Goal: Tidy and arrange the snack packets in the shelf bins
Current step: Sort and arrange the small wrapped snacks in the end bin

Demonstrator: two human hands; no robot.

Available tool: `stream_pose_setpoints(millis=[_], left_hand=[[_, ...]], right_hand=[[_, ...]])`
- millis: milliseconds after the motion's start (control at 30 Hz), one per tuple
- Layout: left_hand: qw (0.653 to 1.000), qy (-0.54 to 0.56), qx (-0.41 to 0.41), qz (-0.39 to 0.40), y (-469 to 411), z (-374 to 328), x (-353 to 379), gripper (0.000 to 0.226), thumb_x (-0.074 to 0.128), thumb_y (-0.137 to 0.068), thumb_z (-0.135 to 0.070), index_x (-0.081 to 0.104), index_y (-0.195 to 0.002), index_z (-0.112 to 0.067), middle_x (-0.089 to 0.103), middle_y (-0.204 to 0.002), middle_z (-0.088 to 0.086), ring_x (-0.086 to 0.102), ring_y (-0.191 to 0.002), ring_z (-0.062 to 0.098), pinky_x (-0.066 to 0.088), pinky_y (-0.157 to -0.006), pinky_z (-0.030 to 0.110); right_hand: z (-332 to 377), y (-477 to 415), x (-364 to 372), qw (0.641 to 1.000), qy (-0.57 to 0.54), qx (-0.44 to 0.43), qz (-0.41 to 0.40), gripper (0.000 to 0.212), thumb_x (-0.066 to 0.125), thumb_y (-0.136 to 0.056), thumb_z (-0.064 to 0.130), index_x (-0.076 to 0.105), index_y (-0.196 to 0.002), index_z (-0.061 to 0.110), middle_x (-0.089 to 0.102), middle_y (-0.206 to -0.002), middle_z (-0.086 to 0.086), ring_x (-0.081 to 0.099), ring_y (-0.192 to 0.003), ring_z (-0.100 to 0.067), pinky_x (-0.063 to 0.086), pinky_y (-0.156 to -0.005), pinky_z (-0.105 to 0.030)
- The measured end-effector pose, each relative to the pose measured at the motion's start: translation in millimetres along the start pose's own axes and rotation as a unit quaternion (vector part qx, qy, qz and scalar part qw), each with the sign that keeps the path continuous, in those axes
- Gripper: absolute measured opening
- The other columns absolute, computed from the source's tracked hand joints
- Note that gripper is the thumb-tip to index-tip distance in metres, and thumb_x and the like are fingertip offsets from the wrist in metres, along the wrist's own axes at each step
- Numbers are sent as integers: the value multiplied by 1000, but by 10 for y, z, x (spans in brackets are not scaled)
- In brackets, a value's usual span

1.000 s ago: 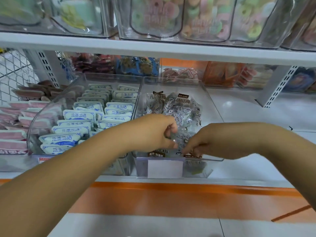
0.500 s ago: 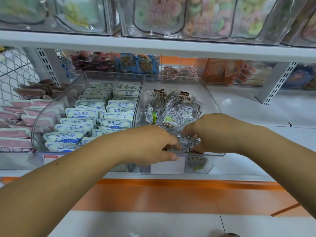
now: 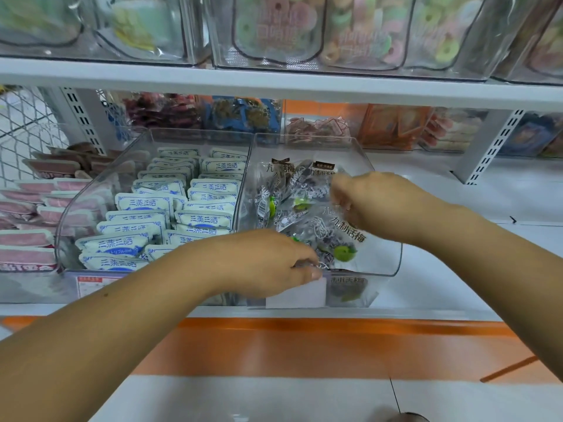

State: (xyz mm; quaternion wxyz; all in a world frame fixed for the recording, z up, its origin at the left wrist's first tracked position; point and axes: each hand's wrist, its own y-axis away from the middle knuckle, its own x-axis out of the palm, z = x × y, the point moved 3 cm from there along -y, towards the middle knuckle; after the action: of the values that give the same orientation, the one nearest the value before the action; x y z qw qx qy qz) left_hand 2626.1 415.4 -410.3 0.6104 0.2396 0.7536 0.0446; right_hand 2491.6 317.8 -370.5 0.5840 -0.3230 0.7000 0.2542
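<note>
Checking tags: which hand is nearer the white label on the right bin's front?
Left. The left hand is right above the white label, at its top edge; the right hand is farther back among the dark packets.

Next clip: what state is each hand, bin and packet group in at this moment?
plum bin: open-topped, partly filled.
plum packets: jumbled heap.
left hand: pinches a packet edge at the bin's front rim.
right hand: blurred, fingers down among the packets; grip unclear.
white-blue packets: neat overlapping rows.
pink packets: stacked flat.

right hand [image 3: 376, 205] blurred, top bins [image 3: 198, 35] cropped
</note>
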Motion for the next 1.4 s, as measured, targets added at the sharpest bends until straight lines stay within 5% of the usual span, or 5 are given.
stream_pose_setpoints(millis=[200,300,700,1100,1400], left_hand=[[991,101,-51,-65,-284,-10,-187,44,44,-101,-33,36,-145,-35,48,-144,-3,51,-122,17,40,-99,25],[993,102,-64,-12,-337,36,-195,59,55,-95,-36,27,-148,-41,46,-145,-4,53,-119,18,43,-102,33],[992,-13,-56,112,-216,-11,-140,44,25,-104,-46,57,-110,-16,59,-95,4,52,-80,12,42,-75,27],[996,50,-39,57,-195,66,-97,50,31,-97,-57,56,-121,-21,63,-110,2,59,-99,17,48,-92,40],[990,129,-38,34,-127,69,-140,55,47,-91,-59,47,-137,-30,56,-131,-12,54,-115,7,44,-101,31]], right_hand=[[116,-43,-53,999,17,-39,9,13,54,-91,19,62,-100,25,62,-82,1,58,-83,-22,43,-67,-29],[124,-4,-112,974,-188,-16,128,12,55,-96,22,64,-102,23,67,-69,7,65,-65,-11,55,-67,-25],[187,-203,319,920,3,-93,381,56,48,-101,22,25,-151,33,43,-148,-2,44,-129,-26,38,-105,-38],[247,-243,611,956,63,-65,280,81,68,-86,40,22,-150,21,32,-146,-6,46,-126,-28,48,-92,-40],[166,-231,435,964,-27,-79,254,59,39,-88,-8,53,-137,23,57,-127,-6,56,-105,-23,45,-78,-29]])
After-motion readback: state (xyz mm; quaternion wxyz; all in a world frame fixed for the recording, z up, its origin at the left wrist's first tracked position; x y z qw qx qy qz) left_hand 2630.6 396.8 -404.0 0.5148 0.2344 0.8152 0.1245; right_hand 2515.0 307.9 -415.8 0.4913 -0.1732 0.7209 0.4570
